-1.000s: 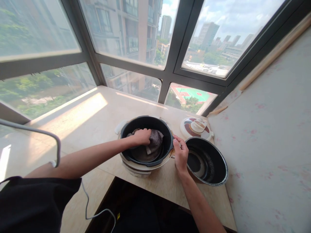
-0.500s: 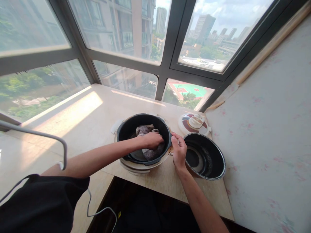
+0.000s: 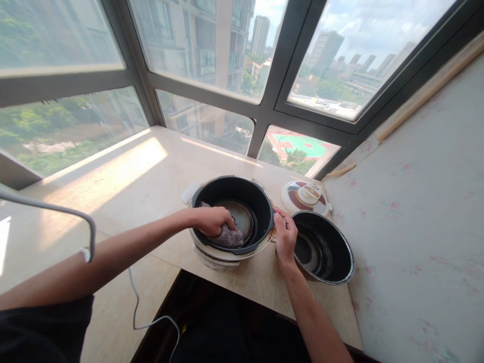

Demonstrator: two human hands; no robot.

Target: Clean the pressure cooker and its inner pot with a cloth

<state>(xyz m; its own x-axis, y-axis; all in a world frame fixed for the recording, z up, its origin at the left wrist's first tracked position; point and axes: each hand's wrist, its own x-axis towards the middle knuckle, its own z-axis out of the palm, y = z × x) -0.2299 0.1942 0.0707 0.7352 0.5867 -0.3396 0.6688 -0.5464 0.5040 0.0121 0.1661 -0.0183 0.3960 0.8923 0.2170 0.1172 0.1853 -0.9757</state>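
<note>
My left hand [image 3: 216, 222] is closed on a speckled grey-purple cloth [image 3: 229, 237], down inside the cooker at its near-left inner wall. The rice cooker [image 3: 219, 259] has a white body and a dark inner chamber with a round metal plate [image 3: 242, 218] at the bottom. On the right, my right hand [image 3: 285, 233] grips the cooker's rim, its thumb and fingers on the edge. Right beside that hand stands the removed black inner pot [image 3: 325, 247], with nothing in it that I can see. Part of the cloth is hidden under my left hand.
Behind the pot lies a white and brown lid [image 3: 305, 195] with a knob. Everything stands on a pale stone windowsill [image 3: 151, 171], with windows behind and a flowered wall [image 3: 412, 227] at the right. A grey cable [image 3: 135, 302] hangs over the near edge at the left.
My left hand has moved the cloth from the chamber's right side to its near-left side, uncovering the bottom plate. My right hand keeps its grip on the rim. The view has shifted slightly.
</note>
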